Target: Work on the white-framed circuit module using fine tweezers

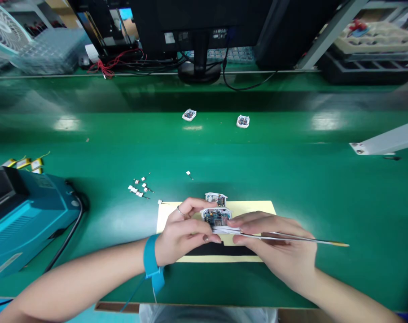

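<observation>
My left hand [190, 229], with a blue wrist strap [151, 255], grips a small white-cased circuit board [217, 216] at its left edge. Close behind that board is a second white-cased board [216, 198], near my left index finger. My right hand [278, 237] has its fingertips at the right edge of the gripped board and holds slim metal tweezers [321, 242], whose yellowish end points right. Between the two hands, a white strip [225, 229] lies along the board's near edge. Both hands are over a pale yellow sheet [257, 206] with a black band [224, 252].
Several small white parts with short leads [138, 190] lie left of the sheet. Two white-cased boards [189, 115] [243, 121] sit farther back. A blue machine [32, 215] and yellow-edged battery packs [24, 163] stand left. A monitor stand [199, 67] is behind; a white metal arm [385, 139] juts in right.
</observation>
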{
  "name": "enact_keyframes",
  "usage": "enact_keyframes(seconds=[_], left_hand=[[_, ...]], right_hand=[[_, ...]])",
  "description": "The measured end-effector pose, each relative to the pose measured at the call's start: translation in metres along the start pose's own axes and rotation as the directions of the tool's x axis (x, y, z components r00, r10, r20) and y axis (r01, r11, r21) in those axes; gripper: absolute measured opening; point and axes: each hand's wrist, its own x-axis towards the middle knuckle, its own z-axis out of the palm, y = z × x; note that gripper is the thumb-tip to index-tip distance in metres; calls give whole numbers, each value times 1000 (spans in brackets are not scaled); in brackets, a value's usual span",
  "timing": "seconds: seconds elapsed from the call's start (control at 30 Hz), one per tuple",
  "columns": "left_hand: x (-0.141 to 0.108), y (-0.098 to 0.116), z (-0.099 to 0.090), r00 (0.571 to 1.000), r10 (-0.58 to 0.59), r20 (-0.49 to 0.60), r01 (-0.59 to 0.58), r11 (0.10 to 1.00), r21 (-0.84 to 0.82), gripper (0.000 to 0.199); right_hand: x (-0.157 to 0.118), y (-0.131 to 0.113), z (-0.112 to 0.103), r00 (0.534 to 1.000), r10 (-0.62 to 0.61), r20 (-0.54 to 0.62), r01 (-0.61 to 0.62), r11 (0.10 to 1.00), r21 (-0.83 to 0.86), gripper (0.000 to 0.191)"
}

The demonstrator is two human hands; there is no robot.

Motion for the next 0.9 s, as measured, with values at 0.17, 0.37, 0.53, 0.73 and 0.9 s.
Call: enact_keyframes(seconds=[0.17,0.37,0.53,0.73,0.9], left_hand=[[1,1,-1,999,-14,-47,15,1000,6,16],[2,0,-3,996,-30,-90,36,997,61,23],[2,1,-3,996,-48,-75,53,997,63,23],[3,1,-3,997,-35,-74,41,996,77,23],[3,2,-3,996,-37,-86,46,993,108,26]], right_hand=[[-2,1,-1,997,60,-43,-56,995,78,11],[0,-3,-9,992,-13,124,9,1000,30,18],[-4,-3,-15,980,-17,200,24,999,-35,22],[-9,-2,-19,965,-17,260,42,995,-91,25],[-5,-1,-11,987,-25,159,24,1000,11,20]])
